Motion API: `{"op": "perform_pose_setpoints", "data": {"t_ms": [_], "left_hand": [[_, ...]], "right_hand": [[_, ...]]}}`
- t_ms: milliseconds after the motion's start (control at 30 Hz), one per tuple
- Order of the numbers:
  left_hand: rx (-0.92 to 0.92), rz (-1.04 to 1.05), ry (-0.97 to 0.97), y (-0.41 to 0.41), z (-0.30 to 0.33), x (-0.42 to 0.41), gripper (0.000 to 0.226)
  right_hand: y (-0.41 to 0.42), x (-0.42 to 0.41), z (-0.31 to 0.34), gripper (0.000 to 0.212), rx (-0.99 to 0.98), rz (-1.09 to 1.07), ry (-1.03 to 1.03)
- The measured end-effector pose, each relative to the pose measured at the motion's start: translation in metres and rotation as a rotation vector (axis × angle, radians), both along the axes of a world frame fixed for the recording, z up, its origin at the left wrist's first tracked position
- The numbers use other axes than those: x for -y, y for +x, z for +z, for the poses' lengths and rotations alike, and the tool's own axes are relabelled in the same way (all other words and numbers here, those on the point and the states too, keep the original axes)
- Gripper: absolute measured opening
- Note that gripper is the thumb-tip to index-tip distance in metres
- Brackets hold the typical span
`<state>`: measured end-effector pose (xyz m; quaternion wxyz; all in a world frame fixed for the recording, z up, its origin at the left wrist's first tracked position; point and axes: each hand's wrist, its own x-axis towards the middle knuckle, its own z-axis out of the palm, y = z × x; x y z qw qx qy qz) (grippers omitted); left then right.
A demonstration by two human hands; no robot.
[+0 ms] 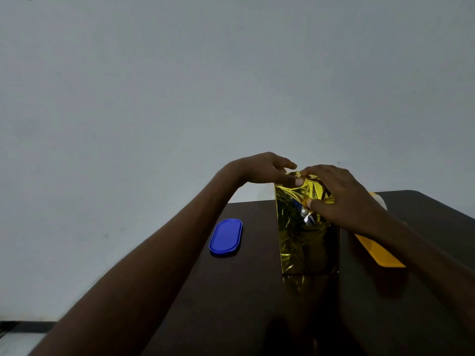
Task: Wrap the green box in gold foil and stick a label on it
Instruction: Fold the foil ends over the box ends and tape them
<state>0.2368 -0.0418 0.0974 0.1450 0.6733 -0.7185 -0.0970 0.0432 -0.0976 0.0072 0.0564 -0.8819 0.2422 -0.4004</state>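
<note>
A box covered in gold foil stands upright on the dark table, near its middle. No green surface of the box shows. My left hand reaches over from the left, and its thumb presses the foil at the box's top edge. My right hand lies over the top right of the box, with its thumb and fingers pinching a fold of foil on the near face. No label is in view.
A blue oval lid lies flat on the table, left of the box. A yellow container sits to the right, partly under my right forearm. A plain grey wall stands behind the table's far edge.
</note>
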Motion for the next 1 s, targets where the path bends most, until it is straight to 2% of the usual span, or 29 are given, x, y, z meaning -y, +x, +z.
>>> {"op": "perform_pose_setpoints", "data": {"t_ms": [100,233,367,567,800,900,1000], "left_hand": [[-0.048,-0.003,-0.128,0.002,0.005,-0.007,0.058],[-0.074,-0.014,-0.324,0.008,0.011,-0.011,0.033],[0.007,-0.027,-0.222,0.004,0.001,-0.001,0.033],[-0.034,-0.036,-0.184,0.005,-0.004,0.007,0.038],[-0.075,-0.032,-0.134,0.001,-0.005,0.011,0.044],[-0.1,-0.026,-0.116,0.001,-0.004,0.01,0.042],[-0.103,-0.022,-0.12,0.0,-0.005,0.009,0.043]], "right_hand": [[0.0,-0.002,0.0,0.067,-0.01,-0.022,0.006],[0.001,-0.002,0.001,0.066,-0.017,-0.028,0.008],[0.005,-0.004,-0.001,0.065,-0.004,-0.031,-0.017],[0.004,-0.004,-0.002,0.074,0.024,-0.018,0.0],[0.003,-0.002,-0.001,0.074,0.029,0.007,0.042],[0.002,0.0,-0.001,0.066,0.04,0.055,0.096],[0.003,-0.002,0.001,0.048,0.175,0.064,0.212]]}}
